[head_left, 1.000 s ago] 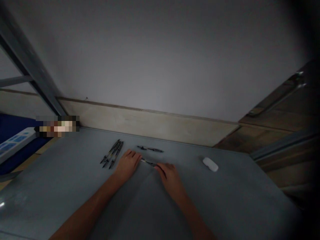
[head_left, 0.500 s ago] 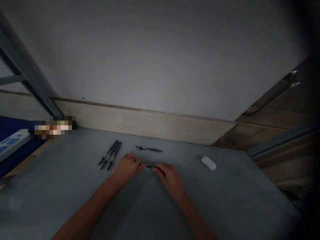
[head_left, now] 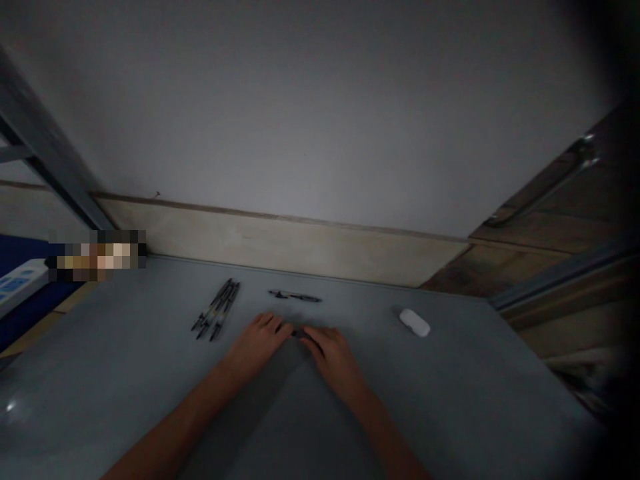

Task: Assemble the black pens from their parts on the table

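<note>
Between my two hands is a dark pen (head_left: 299,333), mostly covered by my fingers just above the table. My left hand (head_left: 263,341) pinches its left end with thumb and fingertips. Closed around the right part of the pen is my right hand (head_left: 334,353). Just beyond the hands, another black pen (head_left: 295,296) lies crosswise on the table. Left of my left hand, several black pens (head_left: 216,310) lie side by side, slanting away from me.
A white rounded object like a computer mouse (head_left: 415,322) sits on the grey table (head_left: 450,393) to the right. The wall with a tiled strip (head_left: 280,237) borders the far edge. A white power strip (head_left: 23,283) rests on something blue at the left.
My hands have come slightly closer together, and less of the pen shows between them. The whole view has shifted a little; the other pens lie as before.
</note>
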`<state>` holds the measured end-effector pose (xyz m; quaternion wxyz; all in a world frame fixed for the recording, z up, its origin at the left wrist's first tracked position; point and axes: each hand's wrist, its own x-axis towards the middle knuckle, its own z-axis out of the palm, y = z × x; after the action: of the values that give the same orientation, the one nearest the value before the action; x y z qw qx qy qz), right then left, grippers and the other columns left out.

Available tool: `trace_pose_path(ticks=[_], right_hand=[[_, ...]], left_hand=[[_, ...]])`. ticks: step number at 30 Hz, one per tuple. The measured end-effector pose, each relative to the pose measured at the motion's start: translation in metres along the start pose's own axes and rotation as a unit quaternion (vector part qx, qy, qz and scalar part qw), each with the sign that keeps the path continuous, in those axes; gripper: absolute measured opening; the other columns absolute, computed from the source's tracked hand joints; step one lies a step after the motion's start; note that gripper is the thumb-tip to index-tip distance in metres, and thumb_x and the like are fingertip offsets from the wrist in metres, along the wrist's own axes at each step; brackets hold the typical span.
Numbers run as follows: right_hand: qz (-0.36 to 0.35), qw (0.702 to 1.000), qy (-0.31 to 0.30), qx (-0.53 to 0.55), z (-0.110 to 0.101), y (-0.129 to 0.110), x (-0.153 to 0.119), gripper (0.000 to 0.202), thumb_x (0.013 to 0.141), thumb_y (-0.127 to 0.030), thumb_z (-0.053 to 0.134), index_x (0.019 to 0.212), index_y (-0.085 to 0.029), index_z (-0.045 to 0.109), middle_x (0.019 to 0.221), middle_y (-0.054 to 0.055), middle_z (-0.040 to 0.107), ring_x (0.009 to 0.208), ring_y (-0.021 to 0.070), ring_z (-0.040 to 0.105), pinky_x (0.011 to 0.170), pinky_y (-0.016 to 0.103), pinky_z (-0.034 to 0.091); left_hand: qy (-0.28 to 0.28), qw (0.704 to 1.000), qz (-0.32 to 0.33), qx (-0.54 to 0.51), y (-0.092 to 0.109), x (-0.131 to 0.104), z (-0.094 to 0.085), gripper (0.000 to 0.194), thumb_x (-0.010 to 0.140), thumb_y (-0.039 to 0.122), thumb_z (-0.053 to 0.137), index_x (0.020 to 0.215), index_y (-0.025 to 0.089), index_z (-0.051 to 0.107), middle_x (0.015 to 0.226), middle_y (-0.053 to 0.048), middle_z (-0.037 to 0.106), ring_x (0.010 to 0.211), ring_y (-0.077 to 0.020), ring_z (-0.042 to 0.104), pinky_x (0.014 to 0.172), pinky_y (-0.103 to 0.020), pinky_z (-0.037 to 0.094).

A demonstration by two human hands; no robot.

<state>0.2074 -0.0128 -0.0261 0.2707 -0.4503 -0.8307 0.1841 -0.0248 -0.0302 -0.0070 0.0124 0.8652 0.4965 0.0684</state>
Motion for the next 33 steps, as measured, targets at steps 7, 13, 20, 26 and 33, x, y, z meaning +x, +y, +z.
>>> trace_pose_path(ticks=[7, 13, 20, 26, 33], right_hand=[[-0.016, 0.998, -0.013, -0.066, -0.005, -0.003, 0.001, 0.033, 0.11, -0.016, 0.062, 0.119, -0.028, 0.092, 0.108, 0.01, 0.093, 0.101, 0.0344, 0.09, 0.095, 0.051, 0.073], [0.003, 0.999, -0.014, -0.032, 0.0, -0.005, -0.002, 0.046, 0.113, -0.016, 0.052, 0.126, -0.04, 0.088, 0.12, 0.009, 0.093, 0.114, 0.034, 0.088, 0.103, 0.052, 0.07], [0.007, 0.999, -0.038, -0.032, -0.006, -0.017, -0.003, 0.044, 0.112, -0.017, 0.052, 0.114, -0.041, 0.089, 0.109, 0.008, 0.093, 0.107, 0.035, 0.088, 0.098, 0.051, 0.07], [-0.022, 0.997, -0.023, -0.067, -0.008, -0.023, -0.006, 0.047, 0.109, -0.011, 0.056, 0.112, -0.046, 0.088, 0.104, 0.006, 0.092, 0.101, 0.0338, 0.087, 0.095, 0.05, 0.071], [-0.103, 0.977, -0.013, -0.188, 0.007, -0.006, -0.008, 0.032, 0.105, -0.004, 0.07, 0.11, -0.031, 0.086, 0.095, 0.006, 0.089, 0.095, 0.0321, 0.086, 0.092, 0.047, 0.073]], left_hand=[[0.007, 1.0, -0.02, 0.022, 0.002, 0.002, -0.001, 0.018, 0.118, 0.025, 0.064, 0.124, 0.024, 0.081, 0.112, -0.008, 0.083, 0.11, -0.0277, 0.078, 0.1, -0.039, 0.06], [0.015, 0.999, -0.031, -0.018, 0.004, 0.002, 0.001, 0.016, 0.116, 0.026, 0.068, 0.123, 0.026, 0.083, 0.112, -0.008, 0.083, 0.114, -0.0285, 0.077, 0.104, -0.041, 0.06], [0.007, 0.998, -0.049, -0.043, 0.004, 0.003, 0.001, 0.019, 0.117, 0.025, 0.066, 0.118, 0.029, 0.084, 0.109, -0.007, 0.082, 0.115, -0.0294, 0.074, 0.101, -0.041, 0.059], [-0.026, 0.996, -0.067, -0.062, 0.007, 0.005, -0.003, 0.023, 0.119, 0.026, 0.062, 0.116, 0.025, 0.085, 0.107, -0.009, 0.085, 0.113, -0.0297, 0.076, 0.101, -0.041, 0.057], [-0.035, 0.995, -0.067, -0.072, 0.006, 0.007, -0.002, 0.027, 0.12, 0.027, 0.059, 0.117, 0.024, 0.085, 0.107, -0.009, 0.087, 0.111, -0.0291, 0.079, 0.102, -0.041, 0.058]])
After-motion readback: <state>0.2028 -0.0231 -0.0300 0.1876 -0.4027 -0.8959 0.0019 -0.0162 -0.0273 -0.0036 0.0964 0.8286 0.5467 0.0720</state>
